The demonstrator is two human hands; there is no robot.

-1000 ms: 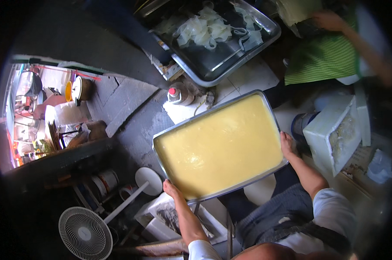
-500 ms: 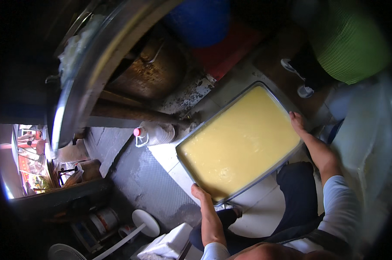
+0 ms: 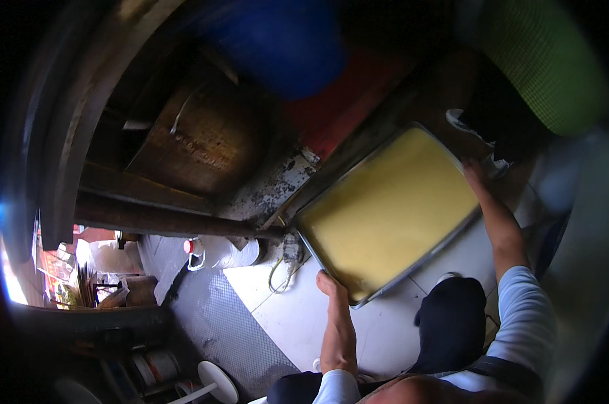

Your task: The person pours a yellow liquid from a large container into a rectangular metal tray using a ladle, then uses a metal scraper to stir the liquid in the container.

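A large rectangular metal tray [image 3: 422, 252] full of pale yellow liquid or batter [image 3: 392, 209] is held up between my two hands over the tiled floor. My left hand [image 3: 331, 284] grips its near-left edge, close to the corner. At the opposite end, on the right side, my right hand [image 3: 474, 172] is wrapped round the rim. The fingers of both hands are partly hidden under the tray. The yellow surface reaches close to the rim all round.
Beyond the tray stand a blue tub [image 3: 277, 47] and a rusty brown metal drum [image 3: 203, 135]. A clear plastic jug [image 3: 227, 252] with a red cap lies at left, near a cable [image 3: 277, 276]. Another person in green [image 3: 547, 67] stands at far right. A white round-topped stand [image 3: 218, 381] is lower left.
The tray and both my hands have shifted slightly right within the view. My view has also turned, so more of the drum and the cable on the floor shows.
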